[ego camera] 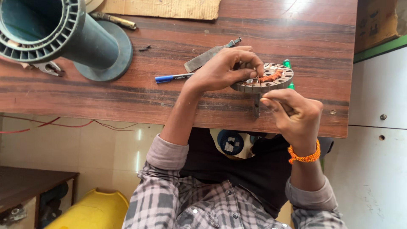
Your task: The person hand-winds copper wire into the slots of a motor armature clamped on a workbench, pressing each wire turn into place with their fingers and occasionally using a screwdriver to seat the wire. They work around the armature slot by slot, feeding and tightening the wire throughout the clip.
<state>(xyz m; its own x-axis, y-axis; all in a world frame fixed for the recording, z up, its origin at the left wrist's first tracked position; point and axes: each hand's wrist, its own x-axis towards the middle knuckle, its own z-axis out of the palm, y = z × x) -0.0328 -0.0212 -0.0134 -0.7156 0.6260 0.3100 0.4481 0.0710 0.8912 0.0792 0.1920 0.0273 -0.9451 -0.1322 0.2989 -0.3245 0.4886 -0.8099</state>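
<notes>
Your left hand (pixel 224 70) covers the near-left part of the slotted metal ring (pixel 265 78), so you cannot see how many of its slots carry copper winding (pixel 271 77). The thin wire at your right hand (pixel 296 114) is too fine to trace, and its fingers (pixel 275 101) hide the post under the ring. The big grey spool (pixel 55 36) runs off the top-left edge, as does the cardboard (pixel 165 8) above. The green tool (pixel 288 64) behind the ring shows only its tip.

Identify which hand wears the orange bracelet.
The right hand, fingers pinched just below the round stator ring, has the orange bracelet at its wrist. The left hand, gripping the ring's top, has a bare wrist.
</notes>
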